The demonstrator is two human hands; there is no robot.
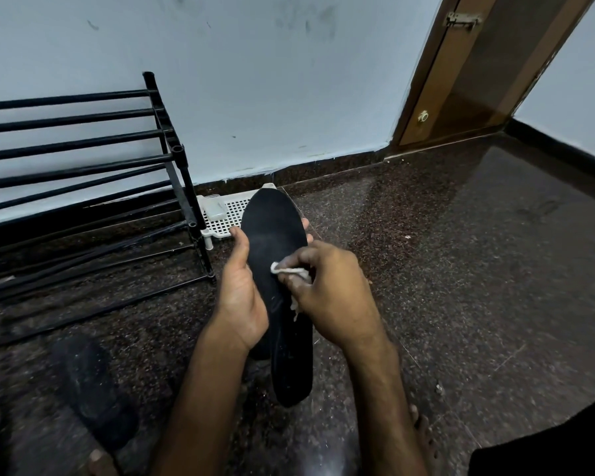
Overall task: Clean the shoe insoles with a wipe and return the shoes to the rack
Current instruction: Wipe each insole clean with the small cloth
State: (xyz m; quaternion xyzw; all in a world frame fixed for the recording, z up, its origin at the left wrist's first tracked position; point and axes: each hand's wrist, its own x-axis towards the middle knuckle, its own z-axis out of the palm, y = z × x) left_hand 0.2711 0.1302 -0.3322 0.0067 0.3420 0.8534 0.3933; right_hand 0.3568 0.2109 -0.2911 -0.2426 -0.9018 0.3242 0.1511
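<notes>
head view. centre of frame: black insole [275,242] held up over the floor [461,269], toe end toward the upper middle, heel end toward the bottom edge. left grip [241,297], a bare hand, wraps the insole from below; thumb lies along its left edge, fingertips show past its right edge. right grip [330,293], also bare, fingers curled, pinches a small crumpled white wipe [289,271] and presses it on the insole's top face about mid-length.

left of frame: black bar shoe rack [83,173] stands on the floor against the pale wall [255,80]. just right of the rack's foot, behind the insole's toe, a white perforated tray [220,214]. lower left: dark shoe-like shape [90,389] on the floor, too blurred to tell more. upper right: brown door [461,80].
</notes>
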